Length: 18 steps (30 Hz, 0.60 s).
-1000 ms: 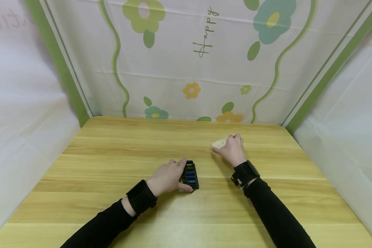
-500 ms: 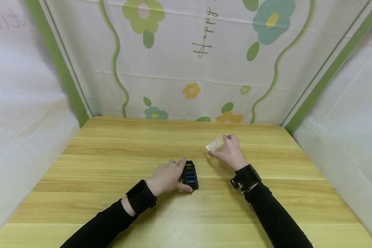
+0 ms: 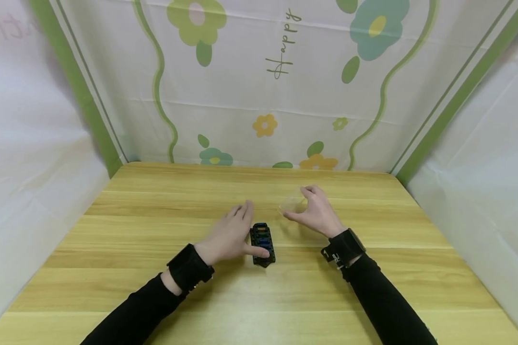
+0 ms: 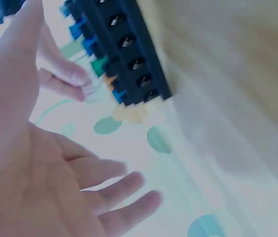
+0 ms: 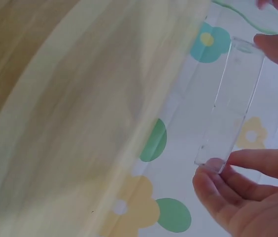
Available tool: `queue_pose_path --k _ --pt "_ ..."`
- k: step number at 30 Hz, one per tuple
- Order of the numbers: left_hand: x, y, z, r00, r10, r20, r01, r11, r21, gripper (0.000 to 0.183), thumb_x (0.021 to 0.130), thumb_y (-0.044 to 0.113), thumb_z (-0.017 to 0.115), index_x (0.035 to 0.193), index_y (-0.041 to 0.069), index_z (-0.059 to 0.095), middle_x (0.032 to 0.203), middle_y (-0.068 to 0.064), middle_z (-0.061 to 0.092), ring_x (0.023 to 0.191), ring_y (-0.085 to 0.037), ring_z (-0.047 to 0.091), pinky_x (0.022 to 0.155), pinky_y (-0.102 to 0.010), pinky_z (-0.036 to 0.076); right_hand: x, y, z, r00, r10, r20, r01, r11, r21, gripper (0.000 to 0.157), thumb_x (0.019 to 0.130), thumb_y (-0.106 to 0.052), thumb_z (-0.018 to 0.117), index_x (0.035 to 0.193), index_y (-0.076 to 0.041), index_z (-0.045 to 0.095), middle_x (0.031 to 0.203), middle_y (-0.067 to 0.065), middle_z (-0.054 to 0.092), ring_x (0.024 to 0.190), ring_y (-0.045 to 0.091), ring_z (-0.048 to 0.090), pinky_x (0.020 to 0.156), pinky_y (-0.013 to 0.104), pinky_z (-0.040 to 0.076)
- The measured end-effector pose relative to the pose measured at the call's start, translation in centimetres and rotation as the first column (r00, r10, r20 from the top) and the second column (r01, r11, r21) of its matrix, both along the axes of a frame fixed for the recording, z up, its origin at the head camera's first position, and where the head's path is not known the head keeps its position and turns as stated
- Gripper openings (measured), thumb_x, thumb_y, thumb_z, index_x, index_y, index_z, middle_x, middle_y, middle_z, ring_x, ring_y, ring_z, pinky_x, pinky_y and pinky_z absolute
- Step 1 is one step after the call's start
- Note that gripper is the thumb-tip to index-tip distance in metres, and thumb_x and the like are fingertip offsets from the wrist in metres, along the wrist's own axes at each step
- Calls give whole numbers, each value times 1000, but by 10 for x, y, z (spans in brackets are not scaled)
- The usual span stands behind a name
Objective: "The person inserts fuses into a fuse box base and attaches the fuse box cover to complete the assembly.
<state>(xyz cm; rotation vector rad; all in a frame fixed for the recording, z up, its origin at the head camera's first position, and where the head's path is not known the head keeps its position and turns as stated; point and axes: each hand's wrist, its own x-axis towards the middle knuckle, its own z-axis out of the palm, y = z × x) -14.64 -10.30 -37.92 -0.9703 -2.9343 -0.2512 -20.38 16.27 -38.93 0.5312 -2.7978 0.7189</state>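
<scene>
A black block-shaped holder (image 3: pixel 261 231) with a row of blue, green and orange inserts stands on the table. In the left wrist view the holder (image 4: pixel 136 59) shows a line of round holes with shiny metal inside. My left hand (image 3: pixel 229 235) is beside it, fingers straight and pointing forward, its thumb lying across the holder's near end. Off to the right, my right hand (image 3: pixel 318 213) pinches a clear plastic cover (image 3: pixel 291 201) between thumb and fingers. Seen from the right wrist, that cover (image 5: pixel 232 103) is a long, see-through box shape, held by its two ends.
The light wooden table (image 3: pixel 155 287) reaches back to a white cloth (image 3: pixel 233 96) printed with flowers and vines. More white cloth hangs along the left and right sides.
My right hand has brought the clear cover leftward and tilted it. My left hand's fingers have straightened and come off the holder's far end; its thumb has shifted over the holder.
</scene>
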Motion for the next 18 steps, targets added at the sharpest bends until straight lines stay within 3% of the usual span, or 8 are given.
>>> queue_pose_path --k 7,14,18 --pt "-9 -5 6 989 -46 -140 54 997 56 122 74 84 43 149 -6 11 153 -24 6 140 -34 15 110 -41 12 4 -3 3 997 78 -23 -77 997 12 92 75 -55 73 138 5 45 133 18 44 122 33 41 96 43 37" --pt "-12 -7 10 968 -101 -232 131 984 119 110 76 78 52 147 -3 29 150 -20 26 137 -33 25 109 -41 19 11 -10 10 977 211 -33 -210 977 32 93 74 -58 73 138 4 46 132 13 46 120 29 44 93 40 40" --pt "-13 -7 11 959 -134 -249 172 975 137 104 77 74 55 146 -1 34 150 -16 30 137 -32 25 109 -40 19 14 -13 13 963 268 -41 -267 963 27 91 74 -58 72 138 2 47 131 10 46 119 26 45 92 38 41"
